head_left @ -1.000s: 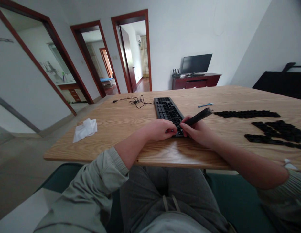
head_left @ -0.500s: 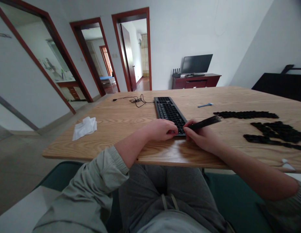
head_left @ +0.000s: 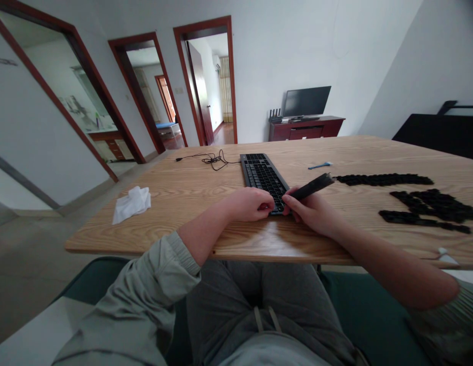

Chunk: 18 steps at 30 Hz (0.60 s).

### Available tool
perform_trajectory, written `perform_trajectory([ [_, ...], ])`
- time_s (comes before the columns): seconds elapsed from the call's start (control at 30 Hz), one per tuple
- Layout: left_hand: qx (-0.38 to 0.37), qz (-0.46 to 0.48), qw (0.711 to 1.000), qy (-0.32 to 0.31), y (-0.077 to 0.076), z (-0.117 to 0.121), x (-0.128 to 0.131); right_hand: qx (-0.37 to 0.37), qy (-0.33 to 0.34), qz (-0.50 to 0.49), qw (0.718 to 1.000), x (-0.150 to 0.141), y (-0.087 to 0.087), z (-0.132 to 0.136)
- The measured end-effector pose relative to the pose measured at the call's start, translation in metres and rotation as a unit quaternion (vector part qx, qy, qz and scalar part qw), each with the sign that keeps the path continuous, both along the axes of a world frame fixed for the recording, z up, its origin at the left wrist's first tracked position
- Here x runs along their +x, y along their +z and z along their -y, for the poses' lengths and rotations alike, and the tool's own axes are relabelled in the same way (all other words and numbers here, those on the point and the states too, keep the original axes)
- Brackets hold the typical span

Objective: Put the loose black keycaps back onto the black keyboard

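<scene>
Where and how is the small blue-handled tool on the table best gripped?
Probably by the middle of the blue handle, pinched across its width from straight above. It lies flat on the wooden table, thin and long, pale head to the right, with bare wood along both long sides for fingertips.

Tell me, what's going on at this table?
A person sits at the table with both hands at the near end of a keyboard. The right hand holds a black stick; the left hand is curled beside it, its fingertips hard to make out. Black pieces lie off to the right, a white cloth to the left.
</scene>
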State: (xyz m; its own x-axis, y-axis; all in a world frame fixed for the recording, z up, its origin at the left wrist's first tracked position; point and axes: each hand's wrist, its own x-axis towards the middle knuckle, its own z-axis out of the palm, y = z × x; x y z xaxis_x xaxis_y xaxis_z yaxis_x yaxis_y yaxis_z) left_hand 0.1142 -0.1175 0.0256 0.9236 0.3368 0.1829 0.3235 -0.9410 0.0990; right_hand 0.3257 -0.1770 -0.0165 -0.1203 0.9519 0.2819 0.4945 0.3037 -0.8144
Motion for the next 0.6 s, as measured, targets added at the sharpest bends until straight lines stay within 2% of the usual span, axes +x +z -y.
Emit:
perform_trajectory([
  [0.27,0.037,-0.005,0.999,-0.028,0.002,0.003,0.000,0.033,0.004,0.053,0.998,0.001,0.002,0.005],
  [0.47,0.066,-0.006,0.998,-0.022,-0.001,0.004,0.001,0.147,0.007,0.160,0.976,0.002,0.004,0.014],
  [0.6,0.066,0.006,0.998,-0.001,-0.003,0.003,0.001,0.179,0.003,0.181,0.967,0.003,0.003,0.015],
])
